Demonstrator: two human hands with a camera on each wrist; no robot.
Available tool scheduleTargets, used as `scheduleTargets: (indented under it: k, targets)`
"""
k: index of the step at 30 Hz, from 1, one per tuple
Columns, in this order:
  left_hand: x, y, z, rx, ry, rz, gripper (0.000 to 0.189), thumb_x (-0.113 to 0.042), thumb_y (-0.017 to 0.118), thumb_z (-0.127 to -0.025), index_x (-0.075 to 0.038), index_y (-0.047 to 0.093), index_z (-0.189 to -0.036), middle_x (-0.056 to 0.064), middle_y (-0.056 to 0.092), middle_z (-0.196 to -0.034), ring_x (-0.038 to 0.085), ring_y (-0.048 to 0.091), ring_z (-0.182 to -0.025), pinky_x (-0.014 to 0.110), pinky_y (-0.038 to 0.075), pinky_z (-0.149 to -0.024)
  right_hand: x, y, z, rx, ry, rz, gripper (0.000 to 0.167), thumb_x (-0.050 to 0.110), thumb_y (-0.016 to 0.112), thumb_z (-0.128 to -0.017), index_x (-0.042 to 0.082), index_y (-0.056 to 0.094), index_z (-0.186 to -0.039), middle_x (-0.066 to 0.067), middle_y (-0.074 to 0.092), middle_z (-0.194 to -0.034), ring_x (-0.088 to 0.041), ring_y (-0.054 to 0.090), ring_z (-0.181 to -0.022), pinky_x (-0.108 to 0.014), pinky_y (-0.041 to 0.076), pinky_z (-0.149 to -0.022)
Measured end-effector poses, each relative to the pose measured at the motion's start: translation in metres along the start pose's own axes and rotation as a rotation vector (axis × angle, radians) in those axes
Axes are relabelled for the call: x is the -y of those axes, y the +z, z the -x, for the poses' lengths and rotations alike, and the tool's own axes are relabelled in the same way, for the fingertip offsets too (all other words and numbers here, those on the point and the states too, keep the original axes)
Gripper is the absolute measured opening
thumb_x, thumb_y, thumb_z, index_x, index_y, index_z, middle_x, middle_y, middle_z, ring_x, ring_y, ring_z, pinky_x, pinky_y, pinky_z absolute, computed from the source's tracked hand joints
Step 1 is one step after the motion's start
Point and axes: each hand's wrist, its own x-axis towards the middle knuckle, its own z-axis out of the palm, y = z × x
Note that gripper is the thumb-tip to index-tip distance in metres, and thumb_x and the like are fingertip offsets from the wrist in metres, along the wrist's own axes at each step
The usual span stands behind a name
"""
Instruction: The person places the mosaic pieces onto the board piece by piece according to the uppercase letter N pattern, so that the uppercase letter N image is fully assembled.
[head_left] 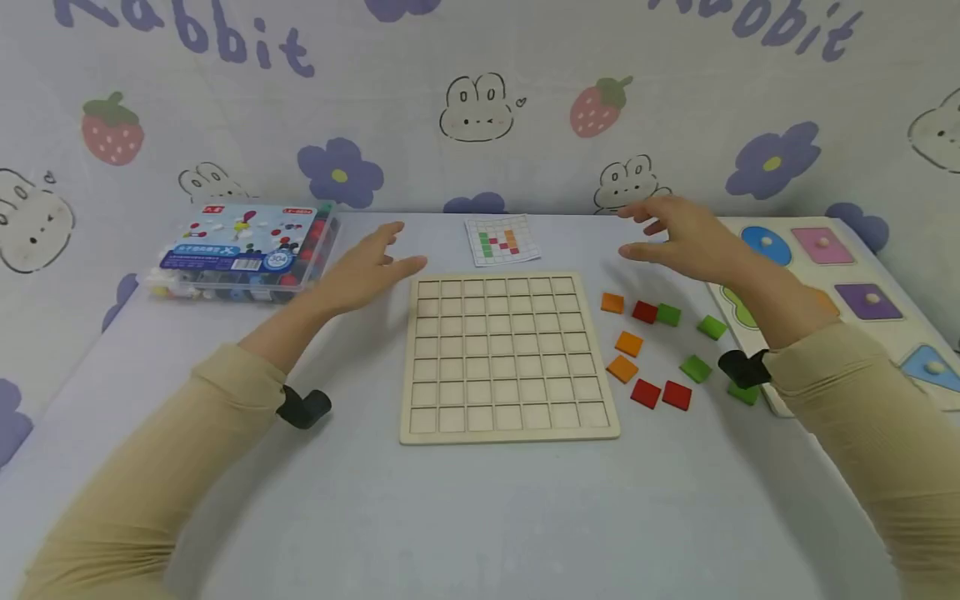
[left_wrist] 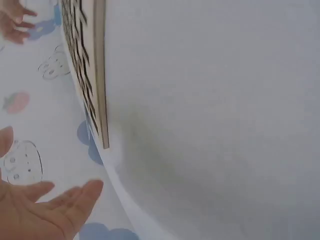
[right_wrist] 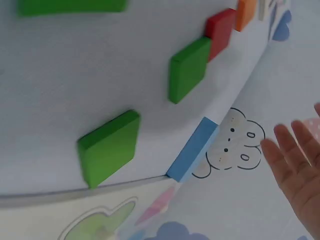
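Observation:
Both hands hover above the table with nothing in them. My left hand [head_left: 366, 271] is over the back left corner of a wooden grid board [head_left: 510, 360], its fingers spread and relaxed. Beyond the grid's right side, my right hand [head_left: 681, 237] hangs in the air with loosely bent fingers. Below it lie small square tiles: orange [head_left: 628, 343], red [head_left: 646, 393] and green [head_left: 696, 368]. Behind the board is a paper card [head_left: 504, 240] printed with a coloured grid pattern. In the right wrist view, the right hand [right_wrist: 297, 170] is apart from the green tiles [right_wrist: 110, 147].
A clear plastic box [head_left: 240, 250] of coloured parts stands at the back left. On the right, partly behind my right forearm, lies a shape puzzle board [head_left: 817, 275] with knobbed pieces. A blue bar-like edge [right_wrist: 192, 150] shows in the right wrist view.

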Motion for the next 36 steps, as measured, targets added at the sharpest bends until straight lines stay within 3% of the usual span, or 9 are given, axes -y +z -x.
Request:
scheduleTargets:
  k: [5, 10, 16, 19, 23, 29, 36]
  targets:
    - [0.007, -0.005, -0.009, 0.060, -0.047, 0.145, 0.067, -0.042, 0.052, -0.100, -0.016, 0.027, -0.156, 0.015, 0.033, -0.160, 0.034, 0.042, -0.144, 0.052, 0.045, -0.113, -0.002, -0.004, -0.008, 0.006, 0.022, -0.100, 0.048, 0.035, 0.066, -0.094, 0.015, 0.056, -0.137, -0.016, 0.059, -0.134, -0.033, 0.058, -0.121, -0.047, 0.052, -0.092]
    - [0.019, -0.004, -0.018, 0.132, -0.004, 0.228, 0.060, -0.025, 0.059, -0.099, -0.014, 0.035, -0.153, 0.015, 0.039, -0.157, 0.034, 0.047, -0.140, 0.048, 0.050, -0.109, -0.009, -0.002, -0.015, 0.103, 0.054, -0.209, 0.047, 0.035, 0.067, -0.093, 0.017, 0.058, -0.135, -0.015, 0.063, -0.131, -0.028, 0.064, -0.112, -0.038, 0.058, -0.091]
    - [0.028, 0.001, -0.024, 0.199, 0.048, 0.141, 0.068, -0.018, 0.070, -0.090, -0.016, 0.040, -0.151, 0.009, 0.042, -0.157, 0.032, 0.043, -0.143, 0.055, 0.035, -0.119, -0.020, 0.004, -0.022, 0.357, 0.092, -0.284, 0.052, 0.028, 0.069, -0.092, 0.016, 0.053, -0.140, -0.016, 0.058, -0.139, -0.025, 0.064, -0.116, -0.045, 0.055, -0.102]
    - [0.031, 0.004, -0.025, 0.220, 0.035, 0.104, 0.074, -0.016, 0.076, -0.085, -0.018, 0.042, -0.150, 0.007, 0.043, -0.156, 0.030, 0.041, -0.144, 0.053, 0.033, -0.120, -0.022, 0.007, -0.023, 0.436, 0.108, -0.298, 0.052, 0.024, 0.071, -0.090, 0.016, 0.054, -0.139, -0.016, 0.056, -0.140, -0.024, 0.063, -0.115, -0.045, 0.053, -0.105]
    - [0.033, 0.006, -0.025, 0.247, 0.016, 0.062, 0.080, -0.016, 0.080, -0.081, -0.018, 0.042, -0.151, 0.010, 0.044, -0.154, 0.032, 0.044, -0.139, 0.050, 0.038, -0.116, -0.023, 0.012, -0.026, 0.489, 0.103, -0.328, 0.050, 0.017, 0.074, -0.087, 0.012, 0.058, -0.135, -0.016, 0.055, -0.137, -0.024, 0.061, -0.114, -0.038, 0.055, -0.099]
    - [0.039, 0.009, -0.026, 0.259, 0.087, 0.052, 0.083, -0.014, 0.082, -0.079, -0.011, 0.041, -0.151, 0.011, 0.037, -0.158, 0.030, 0.040, -0.142, 0.048, 0.040, -0.117, -0.024, 0.019, -0.029, 0.523, 0.078, -0.352, 0.048, 0.006, 0.078, -0.081, 0.006, 0.063, -0.127, -0.010, 0.055, -0.112, -0.023, 0.055, -0.103, -0.027, 0.056, -0.079]
    - [0.044, 0.010, -0.026, 0.268, 0.129, 0.082, 0.085, -0.010, 0.082, -0.078, -0.006, 0.039, -0.151, 0.015, 0.033, -0.158, 0.033, 0.038, -0.143, 0.047, 0.038, -0.120, -0.022, 0.023, -0.030, 0.575, 0.017, -0.323, 0.045, 0.003, 0.077, -0.078, 0.004, 0.066, -0.122, -0.010, 0.049, -0.105, -0.025, 0.048, -0.104, -0.029, 0.051, -0.083]
